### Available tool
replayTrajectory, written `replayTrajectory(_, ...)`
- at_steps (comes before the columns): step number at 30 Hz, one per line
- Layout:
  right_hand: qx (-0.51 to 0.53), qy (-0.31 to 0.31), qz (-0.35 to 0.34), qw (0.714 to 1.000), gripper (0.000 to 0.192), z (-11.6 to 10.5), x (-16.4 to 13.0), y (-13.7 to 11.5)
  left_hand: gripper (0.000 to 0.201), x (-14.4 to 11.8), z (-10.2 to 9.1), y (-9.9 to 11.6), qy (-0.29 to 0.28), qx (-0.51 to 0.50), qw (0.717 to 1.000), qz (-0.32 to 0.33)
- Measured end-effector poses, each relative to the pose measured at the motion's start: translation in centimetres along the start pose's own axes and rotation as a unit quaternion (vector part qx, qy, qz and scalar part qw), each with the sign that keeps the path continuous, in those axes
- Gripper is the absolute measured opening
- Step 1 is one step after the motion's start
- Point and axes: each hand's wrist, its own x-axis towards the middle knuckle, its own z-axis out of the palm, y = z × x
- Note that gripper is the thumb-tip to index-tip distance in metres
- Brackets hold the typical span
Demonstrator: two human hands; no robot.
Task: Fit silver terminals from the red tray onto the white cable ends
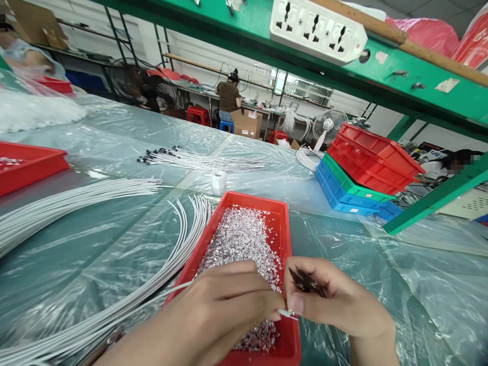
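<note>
My left hand (229, 305) is closed, pinching a white cable (179, 287) near its end over the red tray. The cable's tip (285, 313) shows between the fingertips of both hands. My right hand (331, 300) is closed around a dark metal tool with pointed tips (305, 282), which looks like small snips; its handles are hidden in the palm. Its thumb and forefinger also pinch at the cable tip, where a tiny shiny piece shows. Under my hands, the red tray (285, 223) holds a heap of small silvery metal pieces (240, 239).
Left of the tray lie bundles of white cables (95, 195); cables with black ends (198, 160) lie farther back. A white roll (218, 181) stands behind the tray. Stacked bins (369, 157) sit right, below a green beam (381, 66) with a power strip (316, 30). Other people sit farther off.
</note>
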Motion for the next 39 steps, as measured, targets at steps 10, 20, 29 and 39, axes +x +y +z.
replayTrajectory(10, -0.018, 0.074, 0.01, 0.997, 0.027, 1.0, -0.1, -0.5, 0.032, 0.0, 0.5, -1.0, 0.061, 0.038, 0.997, 0.021)
replayTrajectory(20, -0.146, 0.277, -0.134, 0.94, 0.007, 2.1, 0.3, -0.2, 0.018, 1.6, 1.6, -1.0, 0.195, -0.173, 0.952, -0.158)
replayTrajectory(29, -0.275, 0.308, -0.198, 0.889, 0.014, 2.9, 0.3, 0.4, 0.018, 1.4, 1.6, -0.8, 0.142, -0.382, 0.892, -0.198)
replayTrajectory(39, -0.316, 0.299, -0.223, 0.873, 0.018, 3.0, 0.2, 0.9, 0.023, 1.3, 1.7, -1.0, 0.105, -0.449, 0.864, -0.2)
